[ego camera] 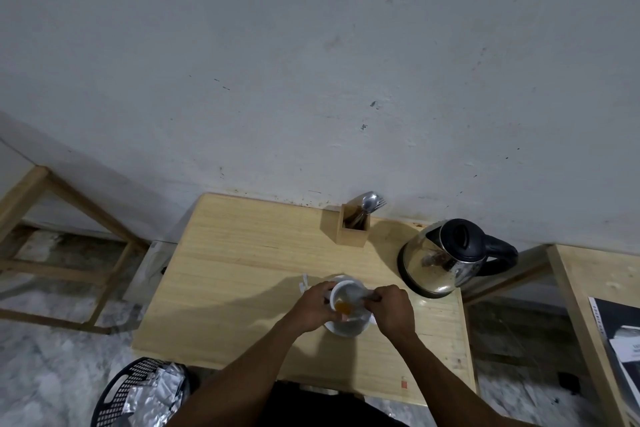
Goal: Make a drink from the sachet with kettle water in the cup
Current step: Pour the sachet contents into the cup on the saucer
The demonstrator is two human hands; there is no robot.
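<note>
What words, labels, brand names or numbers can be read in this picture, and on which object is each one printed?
No text here can be read.
Dark sheet on the side table at right: some pale print, too blurred to read.
Small orange mark near the table's front edge: too small to read.
Sachet held over the cup: no legible print.
Kettle: no visible brand.

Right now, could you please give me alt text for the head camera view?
Two bare hands, left hand and right hand, hold a pale sachet over a white ceramic cup with orange powder inside, on a light wooden table. A steel electric kettle stands to the right.
</note>
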